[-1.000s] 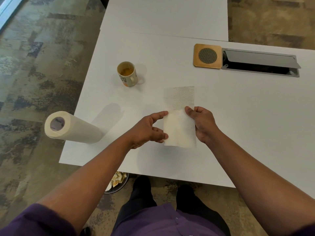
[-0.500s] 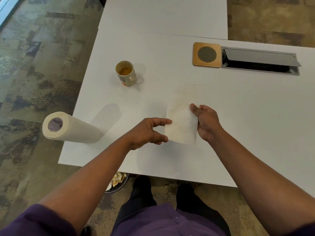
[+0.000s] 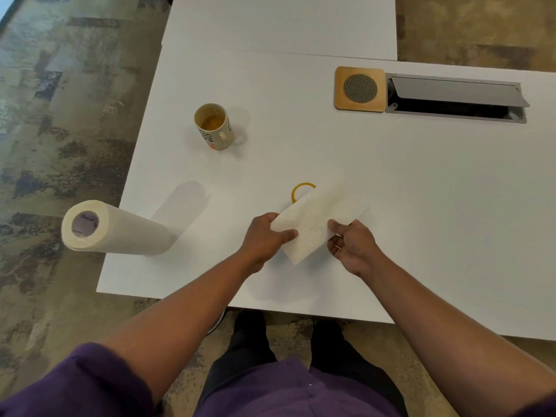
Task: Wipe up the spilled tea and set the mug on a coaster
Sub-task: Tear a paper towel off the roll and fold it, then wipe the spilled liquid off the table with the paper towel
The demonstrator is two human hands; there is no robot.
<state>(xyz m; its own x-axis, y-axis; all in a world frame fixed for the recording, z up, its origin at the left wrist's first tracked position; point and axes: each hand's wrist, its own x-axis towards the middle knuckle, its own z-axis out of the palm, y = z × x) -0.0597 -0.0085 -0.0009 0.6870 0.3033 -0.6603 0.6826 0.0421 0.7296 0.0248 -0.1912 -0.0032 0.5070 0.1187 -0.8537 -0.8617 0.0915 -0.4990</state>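
Note:
A folded white paper towel [image 3: 313, 221] is held just above the white table [image 3: 421, 206] by both hands. My left hand [image 3: 264, 236] pinches its left corner and my right hand [image 3: 352, 245] grips its right edge. An amber ring of spilled tea [image 3: 296, 191] shows on the table, partly hidden under the towel's far edge. The cream mug [image 3: 214, 126] with tea in it stands upright to the far left of the spill. A square wooden coaster [image 3: 360, 89] with a round mesh centre lies at the far right.
A paper towel roll [image 3: 114, 228] stands at the table's near left corner. Next to the coaster, an open grey cable hatch [image 3: 457, 99] is set into the table. A second white table [image 3: 282, 22] adjoins at the back. Patterned carpet surrounds the tables.
The towel has turned to lie diagonally, uncovering part of the tea ring. My left hand has closed on the towel's left corner, and my right hand has shifted along its right edge.

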